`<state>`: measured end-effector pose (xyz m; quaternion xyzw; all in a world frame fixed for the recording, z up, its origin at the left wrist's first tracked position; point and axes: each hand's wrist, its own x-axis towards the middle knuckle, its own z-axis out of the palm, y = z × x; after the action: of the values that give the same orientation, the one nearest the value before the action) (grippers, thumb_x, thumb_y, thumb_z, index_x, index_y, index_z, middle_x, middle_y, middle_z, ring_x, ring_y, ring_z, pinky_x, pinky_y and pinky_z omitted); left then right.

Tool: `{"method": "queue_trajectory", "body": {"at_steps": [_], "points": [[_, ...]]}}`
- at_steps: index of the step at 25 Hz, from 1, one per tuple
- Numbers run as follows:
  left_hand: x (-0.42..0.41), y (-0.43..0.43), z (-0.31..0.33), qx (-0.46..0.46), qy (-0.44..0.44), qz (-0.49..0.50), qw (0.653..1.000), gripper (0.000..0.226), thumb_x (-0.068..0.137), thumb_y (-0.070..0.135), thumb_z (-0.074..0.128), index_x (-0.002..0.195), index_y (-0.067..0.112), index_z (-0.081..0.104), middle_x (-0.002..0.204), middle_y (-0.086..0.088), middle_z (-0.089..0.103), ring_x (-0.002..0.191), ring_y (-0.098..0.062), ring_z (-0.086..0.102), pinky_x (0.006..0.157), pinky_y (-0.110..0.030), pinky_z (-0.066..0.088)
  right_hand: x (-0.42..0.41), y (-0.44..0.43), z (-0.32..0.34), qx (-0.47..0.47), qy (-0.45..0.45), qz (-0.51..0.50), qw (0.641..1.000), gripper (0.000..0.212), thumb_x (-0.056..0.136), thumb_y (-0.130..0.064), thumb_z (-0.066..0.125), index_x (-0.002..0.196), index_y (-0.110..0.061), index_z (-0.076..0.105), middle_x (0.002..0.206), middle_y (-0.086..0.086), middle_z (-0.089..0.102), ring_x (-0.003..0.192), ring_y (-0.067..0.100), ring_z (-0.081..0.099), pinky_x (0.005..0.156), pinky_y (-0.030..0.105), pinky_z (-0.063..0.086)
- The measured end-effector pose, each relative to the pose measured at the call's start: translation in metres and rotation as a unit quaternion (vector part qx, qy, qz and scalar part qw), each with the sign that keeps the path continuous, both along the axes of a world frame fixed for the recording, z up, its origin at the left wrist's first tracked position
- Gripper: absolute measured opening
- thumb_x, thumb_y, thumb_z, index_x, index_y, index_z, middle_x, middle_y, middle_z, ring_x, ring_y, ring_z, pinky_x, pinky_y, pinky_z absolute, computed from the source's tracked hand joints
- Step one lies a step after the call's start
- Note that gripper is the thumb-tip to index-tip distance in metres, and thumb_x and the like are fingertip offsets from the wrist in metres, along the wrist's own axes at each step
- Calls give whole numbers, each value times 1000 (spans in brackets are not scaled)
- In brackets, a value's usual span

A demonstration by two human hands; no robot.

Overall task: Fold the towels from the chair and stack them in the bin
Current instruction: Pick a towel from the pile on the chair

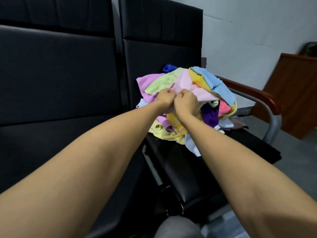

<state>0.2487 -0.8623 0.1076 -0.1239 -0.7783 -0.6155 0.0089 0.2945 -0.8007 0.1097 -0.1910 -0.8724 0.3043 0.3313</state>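
A heap of towels [185, 100] in mixed colours lies on the black chair [197, 162]. The left hand [164, 97] and right hand [186, 102] meet side by side on top, both pinching the edge of a pink towel [188, 85]. No bin is in view.

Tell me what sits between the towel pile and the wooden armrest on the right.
Nothing: in the head view the towel pile spreads right up to the wooden armrest.
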Motion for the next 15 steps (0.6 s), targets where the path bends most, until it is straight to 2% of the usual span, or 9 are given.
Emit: {"method": "queue_trajectory", "body": {"at_steps": [1,3,5,7,8,10,12,14,15], "points": [[0,0,-3,-100,18,-28,994,21,91,10,48,70,9,52,71,-6,52,77,-22,48,57,-25,38,2,7,2,5,-1,-14,1000,27,95,-19,41,112,-12,61,116,12,62,107,32,55,83,33,40],[1,2,-8,-297,32,-75,951,17,90,21,52,84,6,60,89,-11,60,87,-25,51,70,-25,39,4,25,4,29,-30,-31,999,38,90,-15,49,128,-14,48,133,12,48,122,32,44,99,37,34],[-1,6,-12,-422,4,-99,901,32,91,28,55,112,6,61,106,-10,61,92,-25,54,79,-28,43,2,41,4,76,-99,-58,990,65,84,-10,53,143,-24,29,147,13,28,132,34,31,107,39,24],[-3,12,-11,-489,-16,-107,865,35,89,28,58,117,5,61,112,-12,64,93,-27,59,80,-31,46,-5,56,6,82,-155,-67,982,82,85,-10,54,149,-33,10,156,14,8,138,37,20,109,43,20],[-6,18,-10,-492,-2,-81,867,36,87,29,59,114,6,61,114,-12,63,99,-29,60,83,-33,47,-12,64,6,62,-173,-60,981,84,87,-11,53,150,-34,3,157,14,6,139,38,19,110,45,20],[-10,26,-7,-405,49,9,913,37,81,30,56,112,10,57,115,-12,60,106,-32,56,90,-40,47,-21,74,3,11,-175,-31,984,79,91,-11,48,151,-28,-1,153,14,22,135,36,30,107,44,27],[-12,38,-7,-253,111,47,960,35,82,22,52,115,8,51,119,-13,55,109,-32,52,89,-38,43,-31,78,-4,-20,-144,1,989,61,93,-10,46,148,-16,21,138,16,45,125,34,45,100,40,36],[-14,49,-6,-201,188,9,961,41,87,12,48,128,11,47,134,-13,46,121,-31,45,97,-35,37,-38,78,-15,4,-167,48,985,38,95,-15,44,132,-11,47,130,16,54,122,33,50,99,39,38],[-14,55,-5,-206,226,-23,952,48,88,7,45,136,13,43,142,-12,40,128,-30,41,103,-33,33,-39,77,-20,22,-193,57,979,35,97,-18,42,129,-10,52,132,15,54,124,32,48,101,38,37]]}}
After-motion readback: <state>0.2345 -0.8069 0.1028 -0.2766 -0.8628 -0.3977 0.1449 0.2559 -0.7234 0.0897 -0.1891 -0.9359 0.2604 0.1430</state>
